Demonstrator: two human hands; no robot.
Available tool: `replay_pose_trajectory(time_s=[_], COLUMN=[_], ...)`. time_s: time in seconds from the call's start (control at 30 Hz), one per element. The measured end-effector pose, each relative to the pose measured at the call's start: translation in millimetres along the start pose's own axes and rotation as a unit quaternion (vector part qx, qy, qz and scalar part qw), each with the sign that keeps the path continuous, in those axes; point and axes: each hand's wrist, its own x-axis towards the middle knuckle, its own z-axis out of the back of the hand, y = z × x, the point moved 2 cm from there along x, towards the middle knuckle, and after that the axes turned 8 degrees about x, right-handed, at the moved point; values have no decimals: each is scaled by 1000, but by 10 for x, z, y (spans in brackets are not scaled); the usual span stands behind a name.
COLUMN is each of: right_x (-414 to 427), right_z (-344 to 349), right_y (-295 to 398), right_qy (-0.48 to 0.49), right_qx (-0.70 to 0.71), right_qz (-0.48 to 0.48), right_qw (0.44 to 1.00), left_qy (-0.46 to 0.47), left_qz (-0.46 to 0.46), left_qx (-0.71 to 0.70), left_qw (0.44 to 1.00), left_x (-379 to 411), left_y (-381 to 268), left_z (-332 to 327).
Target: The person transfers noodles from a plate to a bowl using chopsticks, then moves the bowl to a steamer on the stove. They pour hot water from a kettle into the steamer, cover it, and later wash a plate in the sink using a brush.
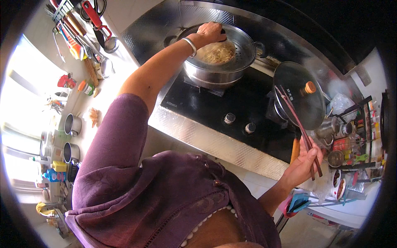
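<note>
My left hand (211,32) is closed around the dark knob of a glass lid (238,38) over a stainless steel steamer pot (214,77). Whether the lid rests fully on the rim, I cannot tell. Pale, shredded-looking food (220,52) shows in the steamer beneath the glass. In my right hand (305,161) is a pair of dark reddish wooden chopsticks (296,116), tips pointing up and away from me. Behind their tips, a wok on the right burner carries a glass lid (302,102) with a wooden knob (309,87). Part of the wok's wooden handle (294,151) shows beside my right hand.
Two control knobs (240,123) sit on the black glass gas hob (211,107). Spice jars and bottles crowd a rack (369,136) on the right, near small food bowls (339,187). Utensils (77,31) hang at upper left. Steel pots (73,124) stand along the left counter.
</note>
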Motion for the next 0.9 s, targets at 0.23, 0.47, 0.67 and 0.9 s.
replay_pose_trajectory(time_s=[0.23,0.47,0.67,0.9], right_x=[61,-186,-993,-2070], right_z=[-396,-1201,-2209,-2442], right_y=[-111,-413,-662,-902], right_qy=[82,170,524,668], right_qx=[43,72,61,235], right_qz=[31,52,185,208], right_qw=[995,981,829,674], left_qy=[-167,-39,8,-150], left_qz=[66,208,240,447], left_qx=[-34,-565,-780,-790], left_qw=[983,798,578,392], left_x=[-413,-2346,-3575,-4241], left_y=[143,138,-155,-237], left_z=[389,169,355,301])
